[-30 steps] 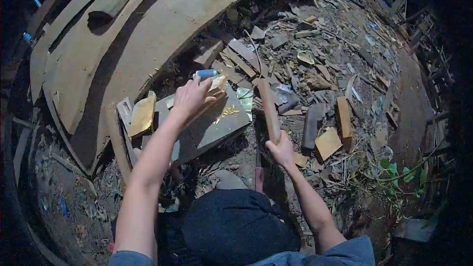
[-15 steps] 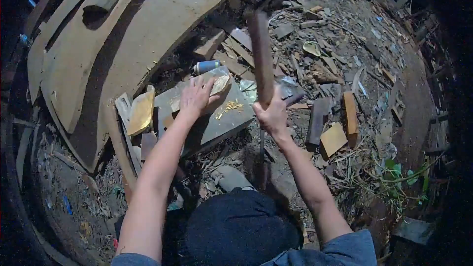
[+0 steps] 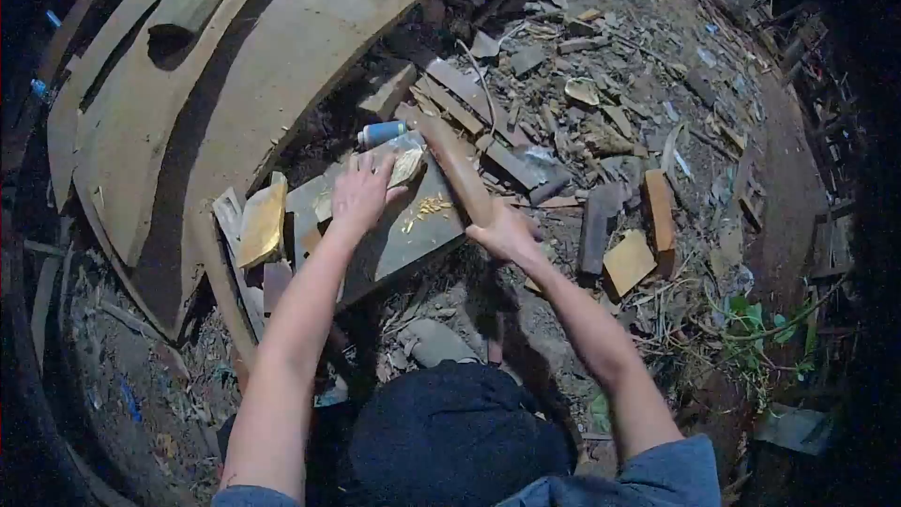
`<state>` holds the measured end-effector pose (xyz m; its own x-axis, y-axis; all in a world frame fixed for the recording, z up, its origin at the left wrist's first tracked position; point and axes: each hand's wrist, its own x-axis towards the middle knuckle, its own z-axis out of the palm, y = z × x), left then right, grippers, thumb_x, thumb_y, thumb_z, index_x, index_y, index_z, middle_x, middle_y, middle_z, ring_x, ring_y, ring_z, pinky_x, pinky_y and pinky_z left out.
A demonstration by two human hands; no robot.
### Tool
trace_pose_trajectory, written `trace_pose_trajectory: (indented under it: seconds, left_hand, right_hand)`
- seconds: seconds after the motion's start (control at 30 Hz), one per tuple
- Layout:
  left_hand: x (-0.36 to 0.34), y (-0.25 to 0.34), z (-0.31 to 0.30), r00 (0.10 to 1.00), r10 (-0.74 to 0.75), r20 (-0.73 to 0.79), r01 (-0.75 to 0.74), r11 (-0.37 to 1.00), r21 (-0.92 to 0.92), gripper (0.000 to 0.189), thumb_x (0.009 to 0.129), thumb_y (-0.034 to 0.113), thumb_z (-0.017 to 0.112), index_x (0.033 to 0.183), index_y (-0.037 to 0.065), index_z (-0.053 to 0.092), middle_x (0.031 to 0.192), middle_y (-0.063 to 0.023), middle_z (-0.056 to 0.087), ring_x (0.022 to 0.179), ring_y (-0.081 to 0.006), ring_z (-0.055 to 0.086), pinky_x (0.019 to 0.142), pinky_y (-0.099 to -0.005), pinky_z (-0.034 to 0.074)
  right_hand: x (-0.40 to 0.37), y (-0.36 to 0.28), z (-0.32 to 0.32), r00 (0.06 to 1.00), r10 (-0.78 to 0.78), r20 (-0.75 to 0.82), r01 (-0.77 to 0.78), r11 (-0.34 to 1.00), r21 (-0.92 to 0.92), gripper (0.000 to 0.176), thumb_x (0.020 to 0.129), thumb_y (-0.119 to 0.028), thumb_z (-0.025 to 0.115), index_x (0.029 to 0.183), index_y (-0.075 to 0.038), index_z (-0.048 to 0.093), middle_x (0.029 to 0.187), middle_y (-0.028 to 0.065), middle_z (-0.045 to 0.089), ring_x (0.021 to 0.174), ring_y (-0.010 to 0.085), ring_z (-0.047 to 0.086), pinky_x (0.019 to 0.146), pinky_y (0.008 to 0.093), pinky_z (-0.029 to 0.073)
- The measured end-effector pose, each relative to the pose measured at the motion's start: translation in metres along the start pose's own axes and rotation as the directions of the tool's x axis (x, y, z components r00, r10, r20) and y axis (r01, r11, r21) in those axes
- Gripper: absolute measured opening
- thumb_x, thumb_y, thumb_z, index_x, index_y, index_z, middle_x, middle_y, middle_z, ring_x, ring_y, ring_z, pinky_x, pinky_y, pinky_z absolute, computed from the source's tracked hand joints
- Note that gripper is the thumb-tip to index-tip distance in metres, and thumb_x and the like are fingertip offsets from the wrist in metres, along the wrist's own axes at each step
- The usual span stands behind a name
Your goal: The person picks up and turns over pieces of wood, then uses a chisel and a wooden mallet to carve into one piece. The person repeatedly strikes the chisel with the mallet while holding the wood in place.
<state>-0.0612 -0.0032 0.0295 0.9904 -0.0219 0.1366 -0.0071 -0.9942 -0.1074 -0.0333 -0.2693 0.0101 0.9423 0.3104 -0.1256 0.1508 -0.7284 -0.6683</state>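
My right hand (image 3: 507, 233) is closed round the near end of a thick wooden stick (image 3: 458, 169). The stick slants up and left, its far end close by the pale piece of wood (image 3: 408, 163). On that piece lies my left hand (image 3: 361, 192), fingers over it, holding it against a flat grey block (image 3: 385, 249). The wood shows on both sides of the hand; its middle is hidden. Small yellow chips (image 3: 432, 207) are scattered on the block between my hands. A blue can (image 3: 383, 133) lies on its side just beyond my left fingers.
Large curved boards (image 3: 253, 66) fill the upper left. A yellowish wood chunk (image 3: 263, 222) leans left of the block. On the right stand a dark block (image 3: 595, 230), an orange-brown block (image 3: 660, 211) and a square yellow piece (image 3: 629, 263). Wood scraps litter the ground beyond.
My right hand has swung the stick from nearly upright down and left, towards the piece of wood. My left hand stays on the piece.
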Motion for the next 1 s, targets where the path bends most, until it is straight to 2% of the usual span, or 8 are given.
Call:
trace_pose_trajectory:
  seconds: [0.07,0.27,0.37,0.4,0.5,0.77,0.87,1.0]
  left_hand:
    - [-0.001,-0.008,0.0,0.999,0.015,-0.049,-0.014,1.0,0.02,0.059,0.083,0.052,0.061,0.13,0.019,0.049,0.121,-0.0129,0.055,0.11,-0.0318,0.054,0.079,-0.0415,0.053]
    - [-0.002,-0.004,-0.001,1.0,-0.005,-0.012,0.005,1.0,-0.012,0.059,0.083,0.053,0.06,0.13,0.018,0.049,0.116,-0.0118,0.054,0.108,-0.0294,0.054,0.075,-0.0395,0.053]
    - [-0.001,-0.002,0.004,1.0,-0.007,-0.003,0.007,0.999,0.048,0.061,0.084,0.054,0.059,0.132,0.019,0.047,0.118,-0.0122,0.053,0.11,-0.0292,0.053,0.075,-0.0384,0.053]
    - [0.0,-0.004,0.007,0.999,0.007,-0.038,-0.005,0.999,0.04,0.061,0.084,0.054,0.058,0.133,0.019,0.047,0.118,-0.0123,0.053,0.11,-0.0294,0.053,0.075,-0.0381,0.053]
    - [0.001,-0.011,0.0,0.999,0.021,-0.042,-0.019,0.998,0.06,0.062,0.084,0.054,0.058,0.133,0.018,0.047,0.119,-0.0125,0.052,0.11,-0.0296,0.052,0.074,-0.0378,0.053]
    - [0.0,-0.007,0.01,0.999,-0.009,-0.042,0.011,0.998,0.055,0.06,0.082,0.053,0.061,0.132,0.022,0.048,0.115,-0.011,0.053,0.108,-0.0295,0.053,0.074,-0.0388,0.053]
    - [-0.003,-0.005,0.001,0.996,0.0,-0.088,-0.002,1.0,-0.023,0.059,0.082,0.052,0.062,0.13,0.021,0.049,0.112,-0.0105,0.053,0.107,-0.0299,0.054,0.077,-0.0404,0.052]
    - [-0.005,-0.013,-0.028,1.0,0.007,0.027,-0.002,0.987,-0.16,0.057,0.081,0.054,0.062,0.126,0.02,0.052,0.108,-0.01,0.053,0.105,-0.03,0.054,0.079,-0.0424,0.051]
  right_hand:
    - [-0.005,0.019,0.005,0.99,-0.054,0.13,0.06,0.997,-0.042,0.069,0.067,-0.038,0.07,0.118,0.002,0.047,0.096,0.0298,0.064,0.091,0.0456,0.063,0.08,0.0504,0.05]
    - [-0.012,-0.037,-0.035,0.954,0.081,-0.288,0.017,0.947,0.321,0.059,0.071,-0.032,0.066,0.115,0.002,0.045,0.089,0.0273,0.063,0.084,0.0433,0.063,0.074,0.0469,0.048]
    - [-0.008,-0.027,-0.01,0.957,0.039,-0.286,-0.027,0.999,0.045,0.062,0.071,-0.033,0.067,0.118,0.001,0.046,0.091,0.03,0.063,0.087,0.0452,0.062,0.076,0.0489,0.048]
    - [-0.002,-0.005,0.0,1.0,0.007,-0.002,-0.007,0.979,-0.203,0.066,0.07,-0.032,0.067,0.122,0.002,0.044,0.094,0.0323,0.062,0.091,0.0471,0.061,0.079,0.0504,0.049]
    - [-0.013,0.01,-0.015,0.988,-0.018,0.156,0.046,0.983,-0.177,0.072,0.069,-0.033,0.068,0.126,0.003,0.043,0.097,0.0327,0.062,0.094,0.0465,0.061,0.081,0.0495,0.049]
    - [-0.003,-0.049,-0.04,0.931,0.025,-0.364,0.098,0.944,0.316,0.05,0.074,-0.03,0.067,0.105,0.002,0.044,0.084,0.0283,0.065,0.082,0.0465,0.064,0.073,0.0513,0.05]
    - [-0.012,-0.016,-0.016,0.989,0.004,-0.15,-0.001,1.0,0.02,0.055,0.071,-0.034,0.068,0.106,0.002,0.044,0.085,0.0286,0.064,0.082,0.0477,0.063,0.074,0.0507,0.05]
    - [-0.067,0.02,0.023,0.995,0.098,-0.025,-0.096,0.994,0.06,0.065,0.069,-0.035,0.069,0.116,0.0,0.042,0.089,0.0313,0.063,0.084,0.0475,0.063,0.076,0.0512,0.051]
